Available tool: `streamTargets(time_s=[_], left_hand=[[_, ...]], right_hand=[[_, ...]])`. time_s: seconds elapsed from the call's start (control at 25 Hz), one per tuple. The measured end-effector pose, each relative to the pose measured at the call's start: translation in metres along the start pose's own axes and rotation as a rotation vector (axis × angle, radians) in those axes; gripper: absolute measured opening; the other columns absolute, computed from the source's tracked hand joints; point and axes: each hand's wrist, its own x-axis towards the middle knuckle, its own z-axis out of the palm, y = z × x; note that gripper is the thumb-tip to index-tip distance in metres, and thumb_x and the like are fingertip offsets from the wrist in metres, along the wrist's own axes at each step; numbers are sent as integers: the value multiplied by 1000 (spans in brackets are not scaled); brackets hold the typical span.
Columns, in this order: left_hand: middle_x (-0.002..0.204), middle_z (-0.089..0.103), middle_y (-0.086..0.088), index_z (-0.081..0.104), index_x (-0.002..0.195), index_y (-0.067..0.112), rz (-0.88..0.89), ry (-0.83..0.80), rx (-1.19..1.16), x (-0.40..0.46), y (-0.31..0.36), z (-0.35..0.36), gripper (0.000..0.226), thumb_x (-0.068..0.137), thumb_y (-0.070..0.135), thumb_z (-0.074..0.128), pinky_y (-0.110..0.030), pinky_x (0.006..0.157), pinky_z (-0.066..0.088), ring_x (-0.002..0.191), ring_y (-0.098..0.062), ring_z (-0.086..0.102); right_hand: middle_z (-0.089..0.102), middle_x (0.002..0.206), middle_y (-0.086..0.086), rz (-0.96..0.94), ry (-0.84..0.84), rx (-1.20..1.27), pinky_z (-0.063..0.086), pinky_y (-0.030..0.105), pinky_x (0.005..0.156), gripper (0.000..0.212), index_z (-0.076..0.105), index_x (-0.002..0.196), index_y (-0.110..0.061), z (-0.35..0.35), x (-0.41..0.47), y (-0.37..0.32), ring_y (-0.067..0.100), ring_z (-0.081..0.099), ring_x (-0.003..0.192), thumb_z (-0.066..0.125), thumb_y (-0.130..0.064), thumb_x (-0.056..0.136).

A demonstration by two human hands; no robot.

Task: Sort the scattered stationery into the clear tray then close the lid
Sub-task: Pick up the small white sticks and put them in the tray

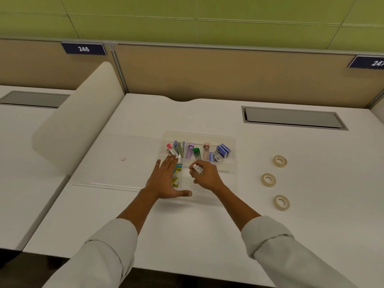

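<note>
Right hand (204, 175) clamped on a small white tube (197, 169) over the clear tray (232, 154) | left hand (166, 179) flat, fingers apart, on tray's near-left corner | three tape rolls (268, 180) lie well right on desk (187, 225); open lid (116, 161) left

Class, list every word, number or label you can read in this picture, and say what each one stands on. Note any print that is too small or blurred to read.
"246": white digits on the dark blue plate fixed to the partition, upper left.
"247": on a second blue plate at the right edge; the last digit is cut off by the frame, so partly read.
Patterned white item in the right hand: markings too small to read.
Small boxes in the clear tray: print blurred, unreadable.
</note>
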Motion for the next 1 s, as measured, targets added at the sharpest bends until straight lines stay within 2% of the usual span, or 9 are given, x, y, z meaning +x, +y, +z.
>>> streamTargets(time_s=[0.12, 0.24, 0.36, 0.44, 0.56, 0.68, 0.8, 0.88, 1.0], left_hand=[[162, -3, -1, -3, 153, 17, 0, 18, 7, 1, -1, 3, 142, 44, 104, 25, -44, 121, -7, 149, -16, -6], [162, -3, -1, -3, 153, 17, -1, 24, 19, 2, -2, 5, 143, 43, 105, 19, -45, 121, -6, 149, -17, -5], [162, -1, -2, -1, 153, 16, 5, 31, 26, 1, -1, 4, 143, 43, 105, 17, -46, 121, -4, 149, -17, -4], [162, -1, -3, -2, 153, 16, 3, 28, 39, 1, -1, 4, 143, 44, 105, 19, -46, 122, -3, 149, -17, -4], [162, -2, -3, -3, 153, 15, -1, 22, 45, 1, -1, 3, 142, 45, 105, 21, -45, 122, -4, 149, -17, -5], [162, -2, -3, -2, 153, 15, 3, 15, 42, 1, -1, 3, 141, 47, 103, 26, -45, 122, -4, 149, -17, -4], [162, -2, -3, -2, 153, 15, 7, 14, 30, 2, -1, 3, 141, 47, 103, 27, -45, 122, -3, 149, -17, -4], [162, -3, -3, -3, 153, 16, 6, 13, 10, 2, -1, 1, 141, 48, 103, 29, -46, 122, -2, 149, -17, -5], [163, -3, -3, -2, 153, 16, 15, 76, -23, 3, 7, -1, 136, 53, 100, 35, -46, 122, -1, 149, -17, -7]], right_hand=[[71, 112, 11, -92, 17, -246, 55, 29, 86, 24, 69, 112, -8, 11, 8, 1, 24, 67, 98, 72, -13, 89], [68, 121, 10, -137, -8, -360, 48, 27, 93, 27, 67, 116, -10, 19, 9, 1, 24, 63, 111, 72, -11, 89], [67, 120, 9, -270, 72, -387, 47, 31, 98, 22, 66, 110, -11, 12, 5, 5, 24, 60, 113, 69, -7, 88], [67, 119, 9, -336, 187, -364, 45, 27, 98, 18, 66, 106, -9, 2, 2, 11, 24, 60, 115, 65, -5, 89], [67, 124, 11, -313, 297, -303, 41, 25, 102, 15, 67, 106, -8, -13, -5, 25, 24, 58, 122, 60, -5, 93], [66, 129, 13, -334, 339, -268, 45, 36, 108, 15, 67, 108, -10, -20, -11, 39, 25, 57, 127, 57, -11, 96], [68, 125, 11, -369, 355, -201, 44, 29, 103, 18, 67, 112, -9, -25, -14, 41, 24, 60, 122, 56, -16, 99], [69, 123, 8, -360, 343, -135, 48, 31, 102, 23, 65, 117, -10, -30, -16, 40, 21, 62, 118, 55, -21, 100], [67, 125, 3, -267, 326, 32, 52, 29, 99, 30, 61, 126, -12, -43, -24, 39, 15, 62, 114, 52, -28, 102]])
